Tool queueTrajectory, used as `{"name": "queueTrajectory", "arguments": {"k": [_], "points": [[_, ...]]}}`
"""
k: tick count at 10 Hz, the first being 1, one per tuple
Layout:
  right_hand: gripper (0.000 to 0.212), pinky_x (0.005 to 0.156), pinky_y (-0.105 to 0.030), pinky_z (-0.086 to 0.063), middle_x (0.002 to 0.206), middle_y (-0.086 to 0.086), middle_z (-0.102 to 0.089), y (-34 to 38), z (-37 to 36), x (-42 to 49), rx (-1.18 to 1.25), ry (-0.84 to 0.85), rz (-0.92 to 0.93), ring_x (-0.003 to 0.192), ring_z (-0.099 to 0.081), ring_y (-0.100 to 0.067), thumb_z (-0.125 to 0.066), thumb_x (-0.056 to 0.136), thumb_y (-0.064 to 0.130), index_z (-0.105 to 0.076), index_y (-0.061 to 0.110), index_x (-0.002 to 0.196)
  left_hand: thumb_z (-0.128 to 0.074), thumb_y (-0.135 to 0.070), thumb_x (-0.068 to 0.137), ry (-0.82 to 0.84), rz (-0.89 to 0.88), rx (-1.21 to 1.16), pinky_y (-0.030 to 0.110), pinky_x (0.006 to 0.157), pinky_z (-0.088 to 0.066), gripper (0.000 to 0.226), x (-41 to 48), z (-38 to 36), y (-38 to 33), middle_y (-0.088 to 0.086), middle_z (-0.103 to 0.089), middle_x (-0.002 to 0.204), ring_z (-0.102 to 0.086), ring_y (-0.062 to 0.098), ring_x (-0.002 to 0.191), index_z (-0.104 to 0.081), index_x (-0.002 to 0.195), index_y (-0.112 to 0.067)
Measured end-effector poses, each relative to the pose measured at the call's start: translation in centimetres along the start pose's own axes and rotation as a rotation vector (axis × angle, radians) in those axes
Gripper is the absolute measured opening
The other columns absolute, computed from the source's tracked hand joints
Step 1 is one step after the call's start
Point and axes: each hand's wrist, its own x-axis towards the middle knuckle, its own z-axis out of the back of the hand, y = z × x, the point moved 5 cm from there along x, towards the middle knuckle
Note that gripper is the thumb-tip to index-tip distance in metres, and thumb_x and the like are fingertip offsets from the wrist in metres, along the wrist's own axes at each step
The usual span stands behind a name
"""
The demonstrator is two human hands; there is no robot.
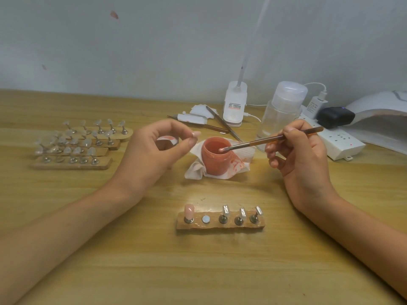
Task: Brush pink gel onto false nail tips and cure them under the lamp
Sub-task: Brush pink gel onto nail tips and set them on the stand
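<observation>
Nearest me, the wooden holder (220, 225) carries one pink nail tip (189, 211). My right hand (301, 155) grips the brush (253, 143), bristles in the gel jar (214, 160). My left hand (152, 150) is curled, thumb meeting forefinger; I cannot tell whether it holds anything.

A white clip-on desk lamp base (234, 106) and a clear plastic pump bottle (282, 111) stand near the far edge of the wooden table (198, 271). A white power strip (339, 144) lies toward its right edge, a black adapter (334, 117) plugged into it.
</observation>
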Motion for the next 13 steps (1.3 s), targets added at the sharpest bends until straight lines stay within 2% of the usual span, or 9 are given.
{"name": "queueTrajectory", "arguments": {"k": [2,3,4,5,6,7,8,10,13], "points": [[0.027,0.047,-0.016,-0.043,0.059,0.006,-0.062,-0.3,0.4,0.2,0.032,-0.068,-0.055,0.057,-0.058,-0.007,-0.047,0.102,0.014,-0.051,0.023,0.077,-0.073,-0.018,0.087,-0.023,0.074,0.014,0.011,0.05,-0.042,0.006,-0.7,0.6,-0.8,-0.007,-0.076,0.088,-0.048,0.008,0.05,-0.072,0.085,-0.023],[0.027,0.047,-0.016,-0.044,0.06,0.007,-0.063,-0.3,0.5,0.2,0.03,-0.084,-0.069,0.057,-0.058,-0.006,-0.047,0.102,0.016,-0.052,0.025,0.076,-0.072,-0.014,0.087,0.015,0.089,0.019,0.011,0.051,-0.043,0.006,-1.2,0.5,-1.7,-0.006,-0.076,0.088,-0.054,0.002,0.055,-0.072,0.086,-0.02],[0.027,0.048,-0.016,-0.044,0.061,0.006,-0.063,-0.3,0.5,0.2,0.032,-0.085,-0.074,0.058,-0.058,-0.007,-0.048,0.102,0.016,-0.052,0.025,0.076,-0.074,-0.015,0.084,0.093,0.1,0.018,0.017,0.061,-0.048,0.009,-2.2,0.3,-2.5,-0.005,-0.076,0.089,-0.062,0.023,0.074,-0.072,0.083,-0.023],[0.027,0.048,-0.016,-0.045,0.061,0.007,-0.063,-0.3,0.4,0.3,0.028,-0.082,-0.076,0.058,-0.059,-0.007,-0.048,0.101,0.017,-0.053,0.025,0.076,-0.077,-0.023,0.08,0.184,0.05,0.09,0.018,0.065,-0.049,0.006,-3.6,-0.1,-3.4,-0.01,-0.076,0.091,-0.062,0.019,0.078,-0.073,0.08,-0.027],[0.027,0.048,-0.017,-0.044,0.061,0.007,-0.062,-0.4,0.4,0.3,0.032,-0.084,-0.078,0.058,-0.058,-0.007,-0.048,0.101,0.017,-0.052,0.025,0.076,-0.082,-0.029,0.077,0.231,-0.018,0.153,0.017,0.067,-0.041,0.009,-5.1,-0.5,-4.1,-0.015,-0.075,0.089,-0.057,-0.001,0.077,-0.074,0.077,-0.032],[0.026,0.047,-0.017,-0.044,0.059,0.007,-0.062,-0.4,0.5,0.4,0.027,-0.093,-0.078,0.056,-0.058,-0.006,-0.048,0.102,0.016,-0.052,0.024,0.077,-0.075,-0.043,0.074,0.294,-0.12,0.271,0.007,0.079,-0.041,0.01,-6.6,-1.3,-4.3,-0.02,-0.073,0.092,-0.059,0.008,0.101,-0.074,0.08,-0.035],[0.027,0.047,-0.017,-0.044,0.059,0.006,-0.062,-0.4,0.5,0.4,0.032,-0.089,-0.075,0.056,-0.058,-0.007,-0.048,0.101,0.016,-0.052,0.024,0.076,-0.068,-0.046,0.077,0.317,-0.179,0.378,0.017,0.085,-0.043,0.011,-7.2,-1.9,-3.8,-0.022,-0.07,0.096,-0.055,0.013,0.109,-0.071,0.08,-0.036],[0.027,0.047,-0.017,-0.043,0.059,0.007,-0.062,-0.5,0.5,0.5,0.038,-0.081,-0.075,0.056,-0.058,-0.007,-0.048,0.101,0.016,-0.051,0.023,0.076,-0.075,-0.024,0.079,0.31,-0.062,0.375,0.023,0.077,-0.047,0.011,-7.1,-2.1,-2.2,-0.014,-0.069,0.085,-0.058,0.016,0.099,-0.07,0.076,-0.033],[0.026,0.047,-0.016,-0.043,0.059,0.007,-0.061,-0.4,0.5,0.4,0.048,-0.08,-0.075,0.056,-0.057,-0.007,-0.048,0.101,0.016,-0.05,0.022,0.076,-0.074,-0.014,0.079,0.34,0.05,0.272,0.02,0.07,-0.051,0.013,-7.1,-2.0,-1.5,-0.009,-0.07,0.086,-0.065,0.017,0.079,-0.072,0.078,-0.026]]}}
